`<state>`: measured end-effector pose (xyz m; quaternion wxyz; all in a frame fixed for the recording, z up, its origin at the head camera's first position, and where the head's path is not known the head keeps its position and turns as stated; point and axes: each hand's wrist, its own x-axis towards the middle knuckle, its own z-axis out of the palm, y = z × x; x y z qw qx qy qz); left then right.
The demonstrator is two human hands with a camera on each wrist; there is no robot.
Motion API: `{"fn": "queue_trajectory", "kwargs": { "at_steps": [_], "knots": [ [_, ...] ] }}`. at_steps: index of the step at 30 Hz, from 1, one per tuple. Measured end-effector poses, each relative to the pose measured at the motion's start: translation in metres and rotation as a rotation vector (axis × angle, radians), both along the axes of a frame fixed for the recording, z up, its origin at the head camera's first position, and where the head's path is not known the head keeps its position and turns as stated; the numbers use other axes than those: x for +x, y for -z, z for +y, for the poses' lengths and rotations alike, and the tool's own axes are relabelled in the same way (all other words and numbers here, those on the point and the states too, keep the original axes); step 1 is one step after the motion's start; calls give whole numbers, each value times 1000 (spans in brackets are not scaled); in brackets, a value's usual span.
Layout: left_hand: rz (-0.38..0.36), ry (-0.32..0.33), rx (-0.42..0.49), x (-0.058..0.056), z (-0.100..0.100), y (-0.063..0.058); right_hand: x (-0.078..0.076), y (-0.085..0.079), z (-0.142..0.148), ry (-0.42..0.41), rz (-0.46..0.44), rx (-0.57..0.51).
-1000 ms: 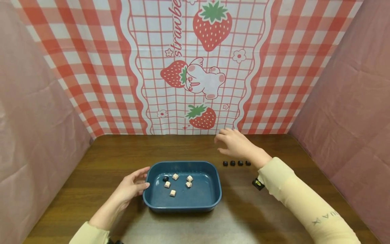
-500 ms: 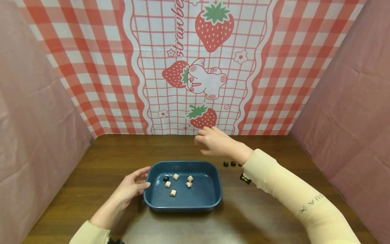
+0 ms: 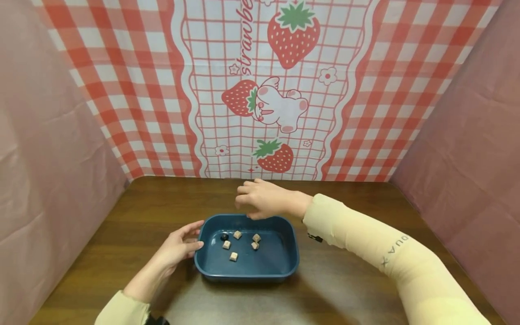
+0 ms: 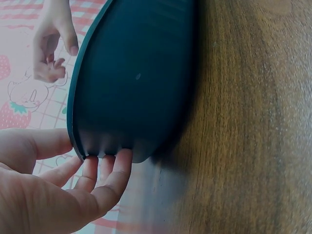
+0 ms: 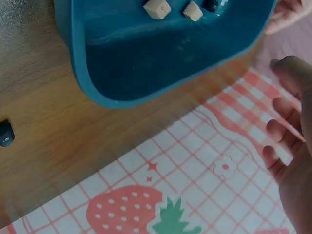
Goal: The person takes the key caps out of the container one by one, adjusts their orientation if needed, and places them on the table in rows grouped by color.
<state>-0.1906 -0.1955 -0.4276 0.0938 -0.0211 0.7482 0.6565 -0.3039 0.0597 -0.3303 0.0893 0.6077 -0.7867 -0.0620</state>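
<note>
A blue rectangular tray (image 3: 264, 268) stands on the table with several cream keycaps (image 3: 233, 256) and one black keycap (image 3: 224, 236) inside. My left hand (image 3: 176, 248) holds the tray's left end. Its thumb lies at the rim, and its other fingers press the outer wall in the left wrist view. My right hand (image 3: 262, 198) hovers above the tray's far rim, fingers loosely bent, with nothing seen in them. In the right wrist view another black keycap (image 5: 6, 133) lies on the wood outside the tray. My right wrist and sleeve hide that spot in the head view.
The wooden table (image 3: 162, 198) ends at a red-and-white strawberry cloth (image 3: 162, 90) hanging behind it. Pink fabric (image 3: 455, 135) flanks it on both sides. My right sleeve (image 3: 365, 230) spans the table's right half.
My right hand has swept left, from above the row of black keycaps to the tray's far rim, and its forearm now covers that row. My left hand stays on the tray.
</note>
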Motion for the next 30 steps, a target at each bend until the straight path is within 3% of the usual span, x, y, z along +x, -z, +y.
{"fn": "queue_trajectory", "kwargs": {
  "at_steps": [6,12,20,30],
  "knots": [
    [6,-3,-2,0,0,0,-8,15,-20,-119,-62,16],
    [-20,-8,5,1,1,1,-15,30,-38,-183,-114,63],
    [-3,26,23,-1,1,-1,-17,46,-47,-234,-97,121],
    [-7,1,26,-3,-1,1,-16,66,-60,-312,-8,217]
  ]
}}
